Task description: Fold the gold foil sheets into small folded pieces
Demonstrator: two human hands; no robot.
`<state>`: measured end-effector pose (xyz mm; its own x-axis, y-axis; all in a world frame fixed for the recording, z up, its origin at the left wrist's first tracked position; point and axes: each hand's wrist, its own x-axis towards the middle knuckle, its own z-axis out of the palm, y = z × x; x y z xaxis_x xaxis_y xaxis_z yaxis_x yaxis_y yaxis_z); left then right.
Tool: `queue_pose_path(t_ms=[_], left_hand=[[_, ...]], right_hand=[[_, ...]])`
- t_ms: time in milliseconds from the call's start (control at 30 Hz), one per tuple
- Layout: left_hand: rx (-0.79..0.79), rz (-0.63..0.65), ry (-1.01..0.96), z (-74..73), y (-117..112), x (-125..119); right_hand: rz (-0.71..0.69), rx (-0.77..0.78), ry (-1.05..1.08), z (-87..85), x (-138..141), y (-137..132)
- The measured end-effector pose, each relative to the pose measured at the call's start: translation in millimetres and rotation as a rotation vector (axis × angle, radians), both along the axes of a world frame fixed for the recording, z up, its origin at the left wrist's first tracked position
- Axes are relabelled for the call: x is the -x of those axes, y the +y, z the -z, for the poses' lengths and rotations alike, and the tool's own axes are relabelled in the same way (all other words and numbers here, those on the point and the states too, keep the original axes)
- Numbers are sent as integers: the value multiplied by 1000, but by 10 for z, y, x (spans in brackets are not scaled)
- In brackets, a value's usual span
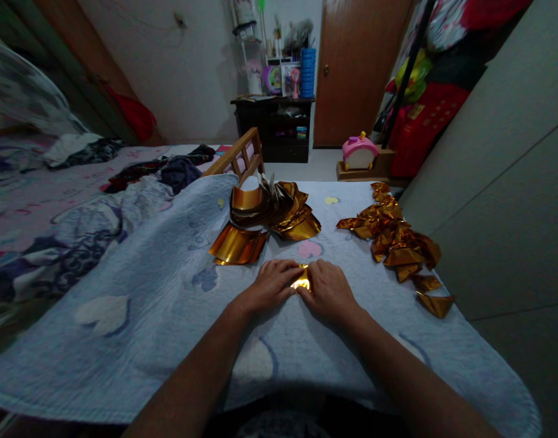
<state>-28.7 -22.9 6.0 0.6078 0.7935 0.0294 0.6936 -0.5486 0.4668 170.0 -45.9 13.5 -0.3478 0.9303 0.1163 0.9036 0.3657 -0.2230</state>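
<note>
Left hand [274,283] and right hand [331,289] pinch a small, shiny gold foil piece [303,278] between them, fingers and thumbs closed on its left and right sides; piece sits mid-surface, between near and far edges of the pale blue, heart-patterned cloth [169,340]. Stack of curved, glossy gold foil sheets [297,226] near far edge, left of its middle. Heap of crumpled, darker gold foil pieces [391,230] along right edge, reaching far right corner.
</note>
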Motion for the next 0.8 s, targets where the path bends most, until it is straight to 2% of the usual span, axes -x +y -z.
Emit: queue_pose_path(t_ms=[233, 500, 800], left_hand=[[11, 3, -7, -7, 3, 9], [34, -13, 18, -16, -8, 10], [8, 1, -29, 17, -1, 32]], right_hand=[[26, 3, 60, 27, -272, 39], [87, 100, 145, 132, -675, 136], [18, 250, 298, -29, -853, 114]])
